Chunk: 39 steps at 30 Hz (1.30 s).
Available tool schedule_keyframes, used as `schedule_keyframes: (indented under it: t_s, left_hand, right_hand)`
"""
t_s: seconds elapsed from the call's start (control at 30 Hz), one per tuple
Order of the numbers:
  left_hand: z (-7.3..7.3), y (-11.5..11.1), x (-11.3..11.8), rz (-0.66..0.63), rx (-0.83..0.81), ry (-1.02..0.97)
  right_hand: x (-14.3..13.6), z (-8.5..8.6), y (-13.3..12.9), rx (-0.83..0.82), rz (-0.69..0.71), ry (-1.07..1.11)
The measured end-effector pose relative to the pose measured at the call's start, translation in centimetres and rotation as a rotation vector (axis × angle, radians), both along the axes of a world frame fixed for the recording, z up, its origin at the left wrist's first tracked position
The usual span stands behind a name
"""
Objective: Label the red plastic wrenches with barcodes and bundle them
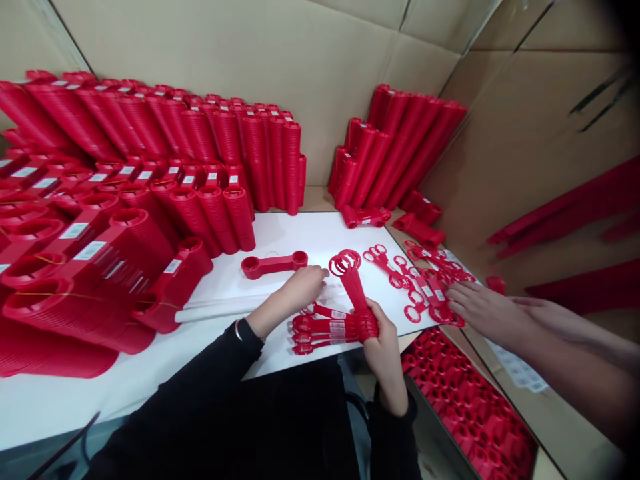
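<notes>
My right hand (383, 330) is wrapped round one end of a bunch of flat red ring-ended plastic strips (354, 287), which fan out with white labels on several of them. Some strips point up and away, others lie out to the left over the table edge. Close to the upper rings is my left hand (309, 283), its fingers curled together; whatever is between the fingertips is too small to make out. Beyond the left hand a short red stack with a ring at each end (275, 265) lies on the white table (305, 230).
Tall red stacks (225, 137) fill the left and back; more stacks (400, 150) lean at back right. A co-worker's hand (467, 300) touches loose labelled red strips (425, 290) at right. A box of red pieces (470, 407) sits below. Cardboard walls (320, 80) enclose the table.
</notes>
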State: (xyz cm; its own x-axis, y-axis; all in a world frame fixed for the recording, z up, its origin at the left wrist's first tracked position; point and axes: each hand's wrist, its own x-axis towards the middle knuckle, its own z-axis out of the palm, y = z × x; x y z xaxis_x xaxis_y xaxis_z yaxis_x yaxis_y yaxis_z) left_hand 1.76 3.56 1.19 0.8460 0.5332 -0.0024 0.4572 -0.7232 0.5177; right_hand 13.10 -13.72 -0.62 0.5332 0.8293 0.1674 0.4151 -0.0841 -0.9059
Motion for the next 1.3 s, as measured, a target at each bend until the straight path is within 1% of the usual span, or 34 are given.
schedule_keyframes:
  t_s: [0.17, 0.33, 0.47, 0.7, 0.93, 1.13, 1.2, 1.3]
  left_hand:
    - [-1.1, -0.5, 0.4, -0.073, -0.023, 0.0]
    - [-1.8, -0.7, 0.7, -0.131, -0.05, 0.017]
    - [-2.0, -0.8, 0.8, -0.119, -0.072, 0.023]
    - [-2.2, -0.9, 0.8, -0.074, -0.121, 0.008]
    - [-1.4, -1.4, 0.5, -0.048, -0.205, -0.1]
    - [-0.6, -1.5, -0.6, -0.063, -0.35, -0.198]
    - [0.0, -1.4, -1.2, -0.071, -0.396, -0.225]
    - [1.5, -1.3, -2.5, -0.073, -0.436, -0.262]
  right_hand:
    - [0.8, -0.6, -0.4, 0.022, 0.0, 0.031]
    - [0.8, -0.9, -0.5, -0.022, 0.004, 0.055]
    - [0.6, -0.8, -0.5, -0.034, 0.021, 0.074]
    - [0.8, -0.9, -0.5, -0.026, 0.021, 0.043]
    - [0.6, -0.7, -0.3, -0.028, 0.006, 0.044]
    - [0.5, -0.6, 0.0, -0.031, -0.009, 0.051]
    - [0.4, -0.5, 0.0, -0.025, -0.008, 0.06]
    - [0.2, -0.4, 0.0, -0.008, 0.007, 0.076]
